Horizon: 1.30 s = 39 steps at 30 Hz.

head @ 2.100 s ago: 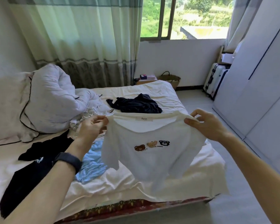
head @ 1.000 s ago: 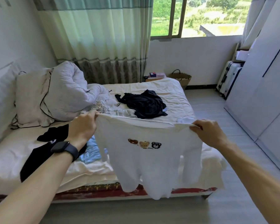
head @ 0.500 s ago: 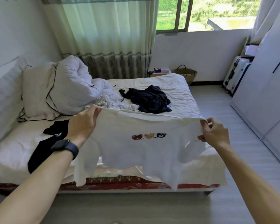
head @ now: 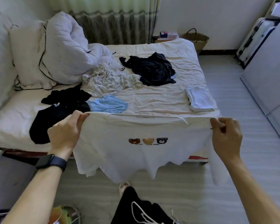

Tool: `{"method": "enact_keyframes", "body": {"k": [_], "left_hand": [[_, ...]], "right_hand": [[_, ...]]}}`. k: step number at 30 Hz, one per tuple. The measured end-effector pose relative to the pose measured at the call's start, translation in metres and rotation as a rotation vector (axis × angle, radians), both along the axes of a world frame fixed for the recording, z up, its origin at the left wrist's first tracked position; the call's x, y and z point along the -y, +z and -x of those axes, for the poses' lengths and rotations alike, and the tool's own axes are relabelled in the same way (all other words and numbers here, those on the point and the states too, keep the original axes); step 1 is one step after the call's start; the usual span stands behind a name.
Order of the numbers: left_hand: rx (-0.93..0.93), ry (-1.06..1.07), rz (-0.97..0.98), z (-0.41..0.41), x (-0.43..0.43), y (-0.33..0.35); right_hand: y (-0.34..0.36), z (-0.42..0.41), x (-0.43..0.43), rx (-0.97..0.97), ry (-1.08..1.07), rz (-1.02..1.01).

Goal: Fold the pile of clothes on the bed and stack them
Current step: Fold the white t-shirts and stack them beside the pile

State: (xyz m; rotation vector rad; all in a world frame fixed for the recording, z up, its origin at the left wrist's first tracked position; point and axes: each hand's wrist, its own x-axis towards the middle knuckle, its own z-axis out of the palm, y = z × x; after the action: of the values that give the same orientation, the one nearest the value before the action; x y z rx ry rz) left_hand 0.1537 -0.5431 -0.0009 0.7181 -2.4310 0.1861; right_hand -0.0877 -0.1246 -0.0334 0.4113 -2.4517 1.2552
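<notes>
The left hand [head: 66, 131] and right hand [head: 225, 138] are pinching the shoulders of the tee [head: 144, 154], spreading it wide at the bed [head: 160, 101] edge, probably to lay it flat for folding.

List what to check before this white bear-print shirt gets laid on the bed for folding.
1. The left hand grips one shoulder of the white shirt: ok.
2. The right hand pinches the other shoulder: ok.
3. Shirt stretched out between the hands, bear print toward the person: ok.
4. Bare sheet on the bed just ahead, between the light blue garment and the folded white garment: ok.
5. Hem hanging even: not ok, it hangs wavy.
6. Far side of the shirt free of creases: cannot tell.
</notes>
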Motion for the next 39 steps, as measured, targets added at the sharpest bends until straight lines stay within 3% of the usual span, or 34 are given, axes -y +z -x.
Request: {"method": "enact_keyframes", "body": {"k": [9, 15, 22, 27, 33, 39], "left_hand": [[0.016, -0.071, -0.012, 0.123, 0.086, 0.004], [0.128, -0.035, -0.058, 0.257, 0.173, -0.034], [0.288, -0.034, -0.389, 0.426, 0.256, -0.140], [0.503, 0.011, -0.369, 0.507, 0.276, -0.255], [0.445, 0.074, -0.430, 0.571, 0.309, -0.357], [0.524, 0.114, -0.300, 0.613, 0.328, -0.429]], "right_hand": [[0.018, 0.104, 0.084, 0.063, -0.031, 0.053], [-0.010, 0.234, 0.169, 0.184, -0.055, -0.095], [-0.110, 0.387, 0.277, 0.423, -0.078, -0.293], [-0.226, 0.452, 0.320, 0.593, -0.047, -0.432], [-0.324, 0.522, 0.353, 0.464, -0.084, -0.428], [-0.399, 0.574, 0.370, 0.315, -0.087, -0.729]]}}
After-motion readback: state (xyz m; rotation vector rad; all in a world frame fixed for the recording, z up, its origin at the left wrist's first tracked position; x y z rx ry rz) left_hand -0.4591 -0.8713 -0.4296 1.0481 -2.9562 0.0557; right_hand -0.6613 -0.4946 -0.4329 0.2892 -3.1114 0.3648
